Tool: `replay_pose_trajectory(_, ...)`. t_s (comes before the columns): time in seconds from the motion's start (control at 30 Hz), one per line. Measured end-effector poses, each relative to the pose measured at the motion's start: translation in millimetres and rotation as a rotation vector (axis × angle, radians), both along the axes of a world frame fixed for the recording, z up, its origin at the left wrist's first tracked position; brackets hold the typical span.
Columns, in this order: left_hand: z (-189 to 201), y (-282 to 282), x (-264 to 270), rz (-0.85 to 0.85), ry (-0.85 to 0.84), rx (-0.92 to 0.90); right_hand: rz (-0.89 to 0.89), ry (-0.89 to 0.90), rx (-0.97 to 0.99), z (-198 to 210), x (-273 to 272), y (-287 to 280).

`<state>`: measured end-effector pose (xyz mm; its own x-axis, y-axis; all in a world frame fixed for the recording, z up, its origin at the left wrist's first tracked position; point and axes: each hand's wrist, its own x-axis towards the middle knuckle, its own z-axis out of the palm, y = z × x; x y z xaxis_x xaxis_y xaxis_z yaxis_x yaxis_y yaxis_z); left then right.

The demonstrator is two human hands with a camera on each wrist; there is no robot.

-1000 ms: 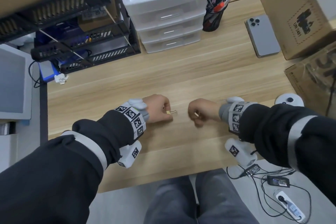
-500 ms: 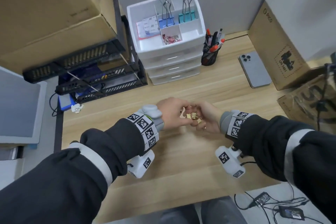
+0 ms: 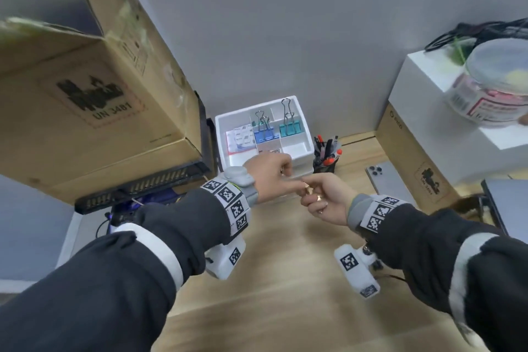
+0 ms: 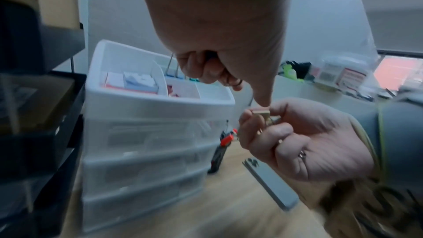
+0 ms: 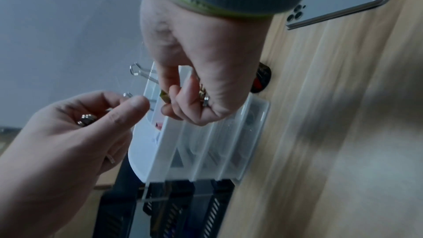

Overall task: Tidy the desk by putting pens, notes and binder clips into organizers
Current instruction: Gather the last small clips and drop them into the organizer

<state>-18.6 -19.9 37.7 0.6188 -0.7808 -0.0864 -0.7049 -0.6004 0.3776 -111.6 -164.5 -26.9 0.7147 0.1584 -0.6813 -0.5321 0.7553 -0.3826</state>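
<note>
My left hand (image 3: 274, 177) and right hand (image 3: 323, 200) meet in the air just in front of the white drawer organizer (image 3: 297, 148). The right hand (image 5: 183, 100) pinches a small gold binder clip (image 4: 259, 115) and keeps more gold clips (image 5: 202, 93) in its palm. The left thumb (image 4: 263, 95) touches that pinched clip from above. The left hand's (image 5: 68, 133) curled fingers hold another gold clip (image 5: 86, 118). The organizer's top tray holds notes (image 3: 238, 138), blue binder clips (image 3: 264, 131) and teal binder clips (image 3: 290, 126). A black pen cup (image 3: 325, 158) stands to its right.
A grey phone (image 3: 385, 180) lies face down on the wooden desk (image 3: 285, 251), right of the pen cup. Black stacked trays (image 3: 143, 186) under a big cardboard box (image 3: 85, 94) fill the left. More boxes (image 3: 405, 151) and a jar (image 3: 497, 86) stand on the right.
The left hand took a gold clip off the desk. Both hands then rose, came together and moved towards the drawer organizer. The head view tilted up.
</note>
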Motion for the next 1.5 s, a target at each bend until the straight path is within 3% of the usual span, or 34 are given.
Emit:
replay_pose_trajectory(0.2,3.3,-37.4,51.7,0.159,0.026,0.078,-0.153,0.033,-0.056,10.9,24.2,-45.1)
replay_pose_trajectory(0.4,-25.7,-72.5,63.5,0.089,-0.085,0.219,-0.201,0.094,-0.116,2.6,32.5,-66.1)
replay_pose_trajectory(0.5,-37.3,-80.8,66.3,0.114,-0.09,0.197,-0.187,0.121,-0.128,-7.1,35.2,-70.9)
replay_pose_trajectory(0.7,-32.7,-65.8,67.0,-0.054,-0.108,0.13,-0.173,0.161,-0.137,-15.7,38.7,-69.5)
replay_pose_trajectory(1.0,-27.4,-52.2,67.9,-0.119,-0.097,-0.02,-0.246,0.162,-0.094,-3.6,59.8,-93.1)
replay_pose_trajectory(1.13,-24.6,-34.1,74.3,-0.113,-0.163,-0.037,-0.222,0.193,-0.276,35.9,92.4,-117.3)
replay_pose_trajectory(1.3,-8.3,-11.6,90.4,0.029,-0.177,-0.002,-0.149,0.057,-0.4,93.2,151.7,-112.7)
replay_pose_trajectory(1.4,-3.1,-0.6,96.3,0.063,-0.191,0.033,-0.004,0.03,-0.555,105.1,179.1,-101.0)
replay_pose_trajectory(1.5,-2.9,15.3,102.8,0.111,-0.225,0.114,0.199,0.04,-0.829,102.6,201.2,-87.1)
